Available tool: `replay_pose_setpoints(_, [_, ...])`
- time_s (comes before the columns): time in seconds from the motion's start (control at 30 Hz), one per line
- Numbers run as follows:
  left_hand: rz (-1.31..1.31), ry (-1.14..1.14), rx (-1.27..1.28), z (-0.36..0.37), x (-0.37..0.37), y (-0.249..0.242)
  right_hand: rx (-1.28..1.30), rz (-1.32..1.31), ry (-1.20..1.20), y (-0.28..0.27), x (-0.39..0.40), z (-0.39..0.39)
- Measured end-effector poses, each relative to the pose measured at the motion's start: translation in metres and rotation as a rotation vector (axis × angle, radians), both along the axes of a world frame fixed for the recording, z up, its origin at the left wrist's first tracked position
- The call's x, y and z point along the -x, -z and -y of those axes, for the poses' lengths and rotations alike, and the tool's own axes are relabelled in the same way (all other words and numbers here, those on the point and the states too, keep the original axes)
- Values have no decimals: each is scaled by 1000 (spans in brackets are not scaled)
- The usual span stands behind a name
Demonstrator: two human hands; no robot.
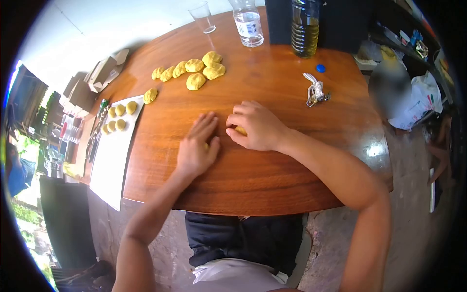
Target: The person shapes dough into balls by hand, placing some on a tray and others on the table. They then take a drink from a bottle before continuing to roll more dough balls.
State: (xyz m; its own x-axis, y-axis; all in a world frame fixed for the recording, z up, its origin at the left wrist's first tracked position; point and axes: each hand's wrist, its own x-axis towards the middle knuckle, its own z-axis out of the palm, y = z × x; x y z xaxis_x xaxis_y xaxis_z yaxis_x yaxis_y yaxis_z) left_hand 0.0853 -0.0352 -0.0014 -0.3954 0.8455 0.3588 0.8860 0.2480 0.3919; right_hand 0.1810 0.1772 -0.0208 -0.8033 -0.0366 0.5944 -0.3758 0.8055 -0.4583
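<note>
My right hand is cupped palm down on the table, its fingers curled around a yellow dough ball that shows between thumb and fingers. Beside it, my left hand lies palm down with fingers stretched forward. A sliver of yellow dough peeks out under that palm; the rest is hidden. Farther back sit several rough dough lumps in a loose group. One more lump rests by the corner of a white tray, which carries several smooth dough balls in two rows.
The wooden table has a curved front edge close to my body. Along the back stand a glass, a clear bottle and a ribbed oil bottle. A blue cap and a white cord with keys lie at right.
</note>
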Motion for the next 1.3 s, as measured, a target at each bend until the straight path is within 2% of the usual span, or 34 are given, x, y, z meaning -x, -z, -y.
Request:
replay_pose_setpoints(0.07, [-30, 18, -23, 4, -9, -5, -6, -56, -4, 1, 1, -1])
replay_pose_setpoints(0.13, [0, 120, 84, 36, -36, -16, -6, 19, -14, -1, 0, -2])
replay_pose_setpoints(0.2, [16, 117, 114, 77, -44, -15, 7, 26, -15, -2, 1, -3])
replay_pose_setpoints(0.3, [60, 60, 175, 96, -13, -20, 11, 64, -15, 0, 1, -2])
replay_pose_setpoints(0.37, [68, 1, 200, 75, 15, -18, -3, 74, -17, -2, 2, 0])
replay_pose_setpoints(0.43, [39, -52, 32, 34, 32, -6, -11, 46, -6, -2, 2, -1])
replay_pose_setpoints(0.53, [-6, 100, 29, 0, -2, -3, -14, -30, 9, 1, 2, 0])
replay_pose_setpoints(0.67, [5, 149, 152, 59, -53, -22, -15, 7, 13, 1, 1, -3])
replay_pose_setpoints(0.73, [29, 145, 184, 91, -42, -22, -20, -21, -17, 2, 1, -2])
replay_pose_setpoints(0.8, [78, 11, 176, 110, -26, -15, -16, 13, -23, 2, 3, -3])
replay_pose_setpoints(0.93, [78, -40, 86, 44, 18, -11, -33, 10, -18, 2, 3, -2])
replay_pose_setpoints(1.0, [-27, -74, 2, 3, 12, -5, -46, -4, 4, 1, -1, -1])
replay_pose_setpoints(1.07, [-29, 6, 11, 2, -14, -6, -56, -28, 13, -1, -1, -2])
replay_pose_setpoints(1.1, [-35, 78, 28, 11, -26, -9, -58, -34, 5, 1, 0, -2])
replay_pose_setpoints(1.23, [-103, 128, 162, 84, -48, -16, -19, -86, -14, 7, 2, -1])
replay_pose_setpoints(1.3, [-25, 15, 128, 115, -31, -10, -8, -18, -17, 4, 2, -2])
